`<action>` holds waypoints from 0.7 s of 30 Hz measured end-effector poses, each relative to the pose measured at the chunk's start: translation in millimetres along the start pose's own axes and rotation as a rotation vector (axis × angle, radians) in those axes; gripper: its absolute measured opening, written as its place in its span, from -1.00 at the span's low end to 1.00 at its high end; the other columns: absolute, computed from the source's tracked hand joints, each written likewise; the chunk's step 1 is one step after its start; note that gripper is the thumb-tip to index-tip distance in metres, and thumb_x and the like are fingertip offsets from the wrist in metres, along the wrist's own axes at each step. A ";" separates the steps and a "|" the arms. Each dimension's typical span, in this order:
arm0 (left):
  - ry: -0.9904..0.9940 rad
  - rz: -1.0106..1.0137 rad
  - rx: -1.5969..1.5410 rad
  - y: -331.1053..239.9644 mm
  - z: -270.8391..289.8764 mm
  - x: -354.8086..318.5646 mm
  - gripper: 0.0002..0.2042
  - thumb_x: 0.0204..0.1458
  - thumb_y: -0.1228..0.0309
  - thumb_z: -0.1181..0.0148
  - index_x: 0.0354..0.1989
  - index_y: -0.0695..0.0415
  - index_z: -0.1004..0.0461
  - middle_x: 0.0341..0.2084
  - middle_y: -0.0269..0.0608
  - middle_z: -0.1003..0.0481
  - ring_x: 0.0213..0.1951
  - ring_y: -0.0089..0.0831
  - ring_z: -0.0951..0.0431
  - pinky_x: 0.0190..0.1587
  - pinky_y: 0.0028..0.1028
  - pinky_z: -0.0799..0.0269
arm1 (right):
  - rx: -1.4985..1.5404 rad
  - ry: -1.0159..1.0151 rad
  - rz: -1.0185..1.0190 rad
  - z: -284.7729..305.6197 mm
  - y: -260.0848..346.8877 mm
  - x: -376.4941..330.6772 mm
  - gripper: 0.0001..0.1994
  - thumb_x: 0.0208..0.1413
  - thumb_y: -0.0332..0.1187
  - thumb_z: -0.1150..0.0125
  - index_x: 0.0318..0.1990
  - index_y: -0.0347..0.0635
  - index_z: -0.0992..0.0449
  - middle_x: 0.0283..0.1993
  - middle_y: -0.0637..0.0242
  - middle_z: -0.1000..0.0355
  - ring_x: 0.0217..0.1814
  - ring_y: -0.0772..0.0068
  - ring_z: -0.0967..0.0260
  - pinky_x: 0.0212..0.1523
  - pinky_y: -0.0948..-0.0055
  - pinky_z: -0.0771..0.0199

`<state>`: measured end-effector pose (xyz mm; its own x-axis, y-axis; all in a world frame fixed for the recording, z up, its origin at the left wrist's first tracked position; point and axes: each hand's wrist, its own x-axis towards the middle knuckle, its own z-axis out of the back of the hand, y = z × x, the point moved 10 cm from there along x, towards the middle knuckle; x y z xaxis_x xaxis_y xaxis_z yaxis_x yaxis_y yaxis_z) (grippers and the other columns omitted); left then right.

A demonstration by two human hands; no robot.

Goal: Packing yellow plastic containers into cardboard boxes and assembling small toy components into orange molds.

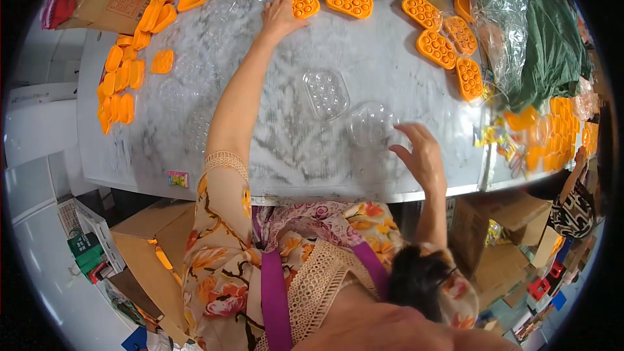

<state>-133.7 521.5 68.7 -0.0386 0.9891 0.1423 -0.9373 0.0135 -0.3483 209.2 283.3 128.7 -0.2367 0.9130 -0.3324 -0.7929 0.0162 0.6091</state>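
Note:
My left hand point(279, 18) reaches to the far side of the table, fingers and thumb around the left end of an orange tray with round cups point(305, 6). Just right of it lies a second orange cupped tray point(350, 4). My right hand point(421, 156) is over the near right part of the table, thumb and fingers apart with nothing between them. Close to its fingertips is a clear plastic shell point(372, 123), partly blurred. Another clear molded plastic tray point(326, 95) lies farther in, between my two hands.
Orange cases point(123, 75) line the left edge, near a single orange cupped piece point(162, 62). Several more orange cupped trays point(436, 49) lie at right, beside green sheeting point(552, 39). A small pink packet point(178, 179) sits near the front edge. Open cartons point(156, 234) stand below.

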 end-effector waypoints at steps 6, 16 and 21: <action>0.039 -0.029 -0.097 0.3 9.4 -50.1 -0.22 -0.40 0.16 -0.42 0.14 0.03 -0.31 0.00 0.00 -0.40 0.05 -0.07 -0.36 0.12 -0.22 -0.25 | -0.314 0.066 0.633 -34.6 57.0 22.9 -0.29 -0.38 -0.49 -0.45 0.09 -0.05 -0.37 0.29 0.22 -0.17 0.29 0.04 -0.11 0.16 0.27 -0.32; -0.070 0.127 -0.202 5.6 97.9 -314.3 -0.35 -0.34 0.47 -0.41 0.07 0.06 -0.34 -0.01 -0.07 -0.37 0.03 -0.07 -0.33 0.12 -0.21 -0.25 | -0.217 0.049 0.589 -46.8 67.5 17.0 -0.27 -0.46 -0.52 -0.47 0.06 -0.02 -0.37 0.19 0.26 -0.26 0.11 0.08 -0.23 0.07 0.26 -0.40; -0.037 0.119 -0.170 3.5 109.0 -351.4 -0.40 -0.33 0.49 -0.41 0.03 -0.01 -0.40 0.09 -0.12 -0.29 0.00 -0.08 -0.33 0.12 -0.22 -0.25 | -0.250 -0.013 0.549 -48.1 72.2 14.3 -0.28 -0.44 -0.50 -0.47 0.07 -0.02 -0.38 0.18 0.29 -0.28 0.11 0.09 -0.24 0.08 0.25 -0.39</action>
<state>-161.2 158.0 118.5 -0.1609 0.9791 0.1242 -0.8535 -0.0749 -0.5157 121.6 277.9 133.3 -0.6430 0.7659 -0.0076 -0.6653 -0.5535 0.5010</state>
